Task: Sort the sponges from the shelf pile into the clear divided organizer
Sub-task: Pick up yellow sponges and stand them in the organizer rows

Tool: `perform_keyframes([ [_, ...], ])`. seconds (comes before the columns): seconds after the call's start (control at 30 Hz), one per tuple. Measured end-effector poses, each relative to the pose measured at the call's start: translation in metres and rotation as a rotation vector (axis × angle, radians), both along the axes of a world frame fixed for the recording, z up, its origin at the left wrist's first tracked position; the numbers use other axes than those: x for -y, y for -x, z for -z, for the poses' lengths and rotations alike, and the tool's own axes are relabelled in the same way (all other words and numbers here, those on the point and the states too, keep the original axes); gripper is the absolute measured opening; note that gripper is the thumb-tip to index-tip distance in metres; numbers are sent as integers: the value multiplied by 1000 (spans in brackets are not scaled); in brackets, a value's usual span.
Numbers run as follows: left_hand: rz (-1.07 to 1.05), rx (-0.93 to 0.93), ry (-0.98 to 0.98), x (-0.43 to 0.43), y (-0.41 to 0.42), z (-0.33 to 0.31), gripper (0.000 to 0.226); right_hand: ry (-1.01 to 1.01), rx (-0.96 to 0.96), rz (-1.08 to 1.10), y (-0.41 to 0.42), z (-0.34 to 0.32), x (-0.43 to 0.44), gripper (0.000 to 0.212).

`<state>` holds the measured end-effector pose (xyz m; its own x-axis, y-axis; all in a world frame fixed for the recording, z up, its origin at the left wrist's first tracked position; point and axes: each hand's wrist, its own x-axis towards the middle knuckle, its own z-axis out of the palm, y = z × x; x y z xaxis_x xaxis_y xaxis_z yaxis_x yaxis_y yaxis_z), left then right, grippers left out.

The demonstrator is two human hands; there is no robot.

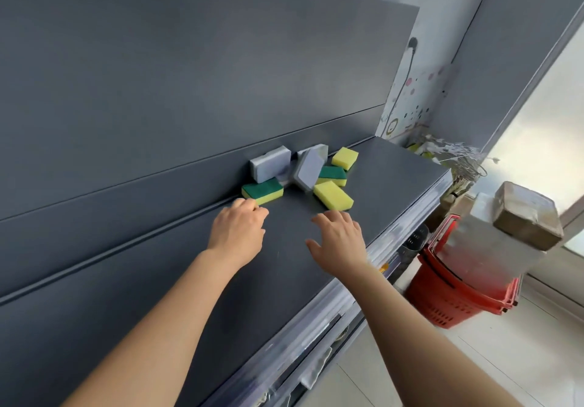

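A pile of sponges lies against the back panel of the dark grey shelf (395, 185). It holds a grey block sponge (270, 163), a grey hexagonal sponge (308, 169), and several yellow-and-green ones: one at the left (262, 191), one in front (332, 195), one in the middle (332, 175), one at the back (345, 157). My left hand (238, 232) reaches the left green-topped sponge, its fingertips touching the near edge. My right hand (339, 240) hovers with spread fingers just short of the front yellow sponge. No clear organizer is in view.
The shelf's front edge runs diagonally to the lower left, with a price rail under it. Red shopping baskets (442, 299) stand on the floor at the right, with a white box and a brown carton (527, 217) on top. A tangle of wire hooks (458, 157) sits past the shelf end.
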<state>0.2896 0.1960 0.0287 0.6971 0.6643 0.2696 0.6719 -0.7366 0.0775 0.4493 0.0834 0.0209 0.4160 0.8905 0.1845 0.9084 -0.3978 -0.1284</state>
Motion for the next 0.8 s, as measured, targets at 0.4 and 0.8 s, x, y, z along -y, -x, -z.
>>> perform_keyframes([
  [0.4,-141,-39,19,-93,-92,6,59,-24,-61,-56,-81,9,-103,53],
  [0.8,-416,-18,-84,-118,-145,12,41,-13,-120,-149,-137,37,-173,99],
])
